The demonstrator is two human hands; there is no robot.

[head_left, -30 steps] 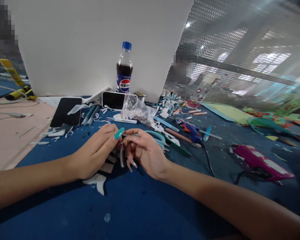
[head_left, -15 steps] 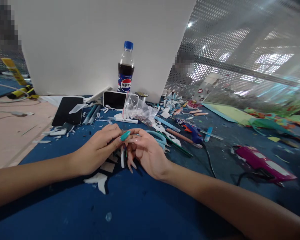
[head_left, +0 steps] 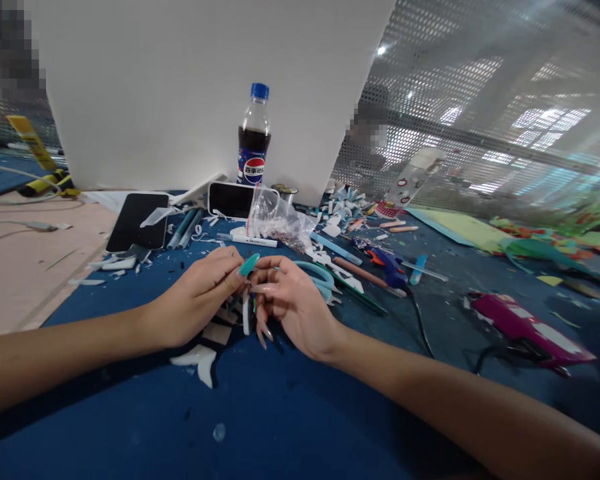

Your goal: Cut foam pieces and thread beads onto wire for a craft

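Observation:
My left hand [head_left: 205, 297] and my right hand [head_left: 300, 303] meet fingertip to fingertip over the blue table, both closed in a pinch. Below the left fingers hangs a small flat white piece [head_left: 247, 319] with a darker edge. Whatever sits right between the fingertips is too small and covered to name. My left thumb carries a long turquoise nail and presses toward the right fingers. Just behind the right hand lie light-blue-handled pliers [head_left: 325, 280]. Close under my left hand are beige squares [head_left: 217, 333] and a white tail-shaped cutout [head_left: 200, 361].
A cola bottle [head_left: 253, 143], two phones [head_left: 139, 223], a clear plastic bag [head_left: 280, 220] and a white marker [head_left: 255, 241] stand or lie behind the hands. To the right are a blue glue gun [head_left: 390, 270] with its cable and a magenta tool [head_left: 525, 330]. Foam scraps [head_left: 347, 203] are heaped farther back.
My left thumb has tilted up slightly, and the right fingertips have shifted a little around the piece. The view has drifted slightly; objects on the table stay put.

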